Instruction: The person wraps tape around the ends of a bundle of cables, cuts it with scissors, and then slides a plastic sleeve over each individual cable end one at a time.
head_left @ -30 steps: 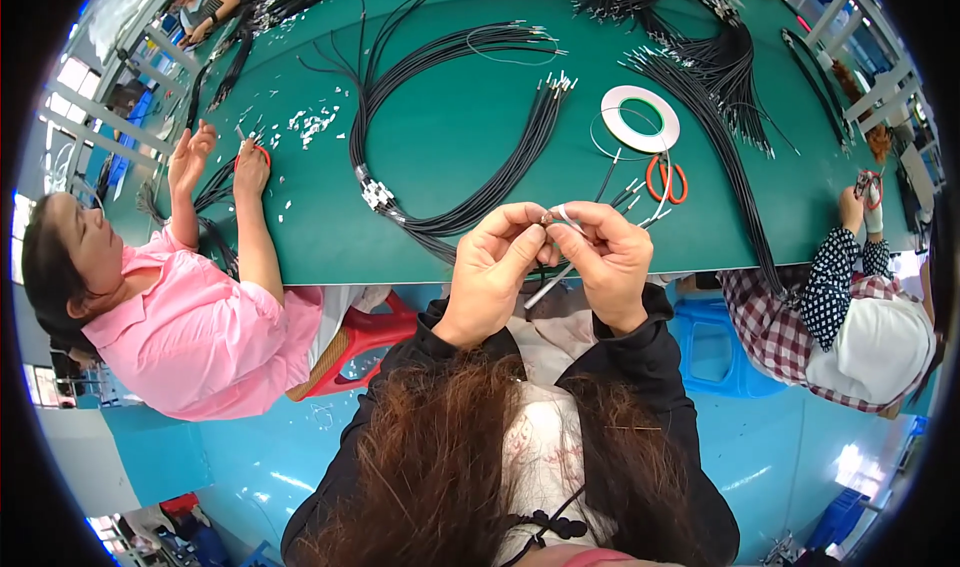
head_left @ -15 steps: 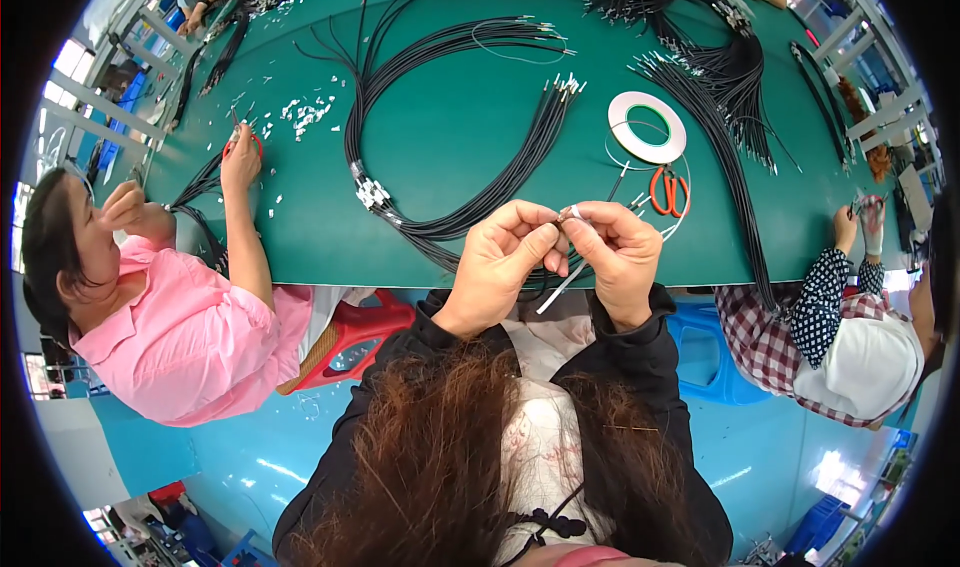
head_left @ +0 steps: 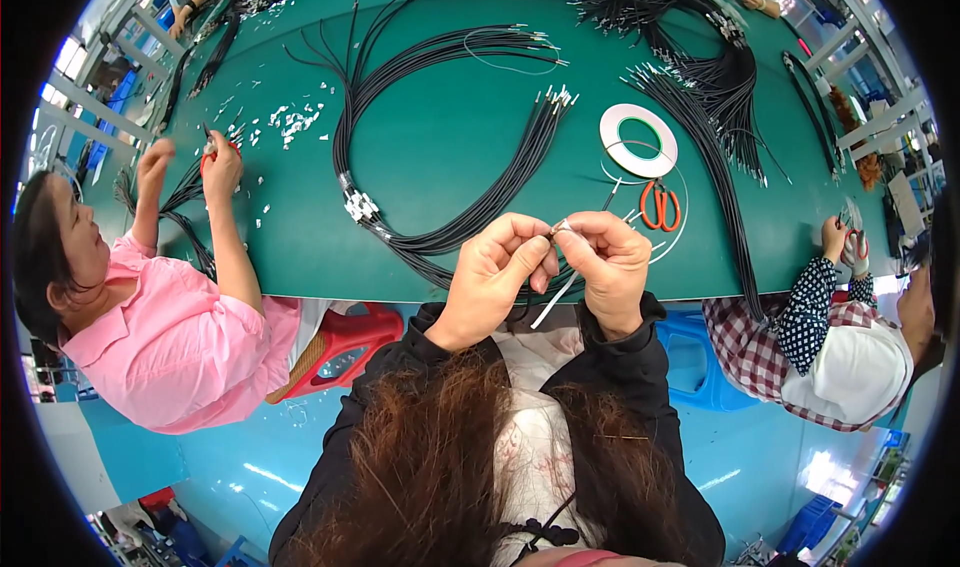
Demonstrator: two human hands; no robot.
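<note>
Just beyond the table's near edge, my left hand (head_left: 497,279) and my right hand (head_left: 610,267) meet with fingertips pinched together. My left thumb and forefinger close on a thin black cable (head_left: 524,301), part of which hangs below. A small white piece sits at my right fingertips, and a narrow white strip (head_left: 553,305) slants down between the hands. Fingers cover the spot where cable and strip meet. Beyond my right hand lie small orange-handled pliers (head_left: 647,205) and a roll of white tape (head_left: 611,139) with a green inner ring.
A curved bundle of black cables (head_left: 343,137) with white tags (head_left: 360,206) lies on the green table (head_left: 450,137). More black cables (head_left: 735,77) are heaped to the right. White scraps (head_left: 292,124) are scattered left. Seated co-workers flank me, the left one (head_left: 180,337) in pink holding scissors.
The whole view has shifted slightly. My hands keep their pinch, with little visible finger movement. The co-worker on the left has moved one hand away from near the head toward the cables.
</note>
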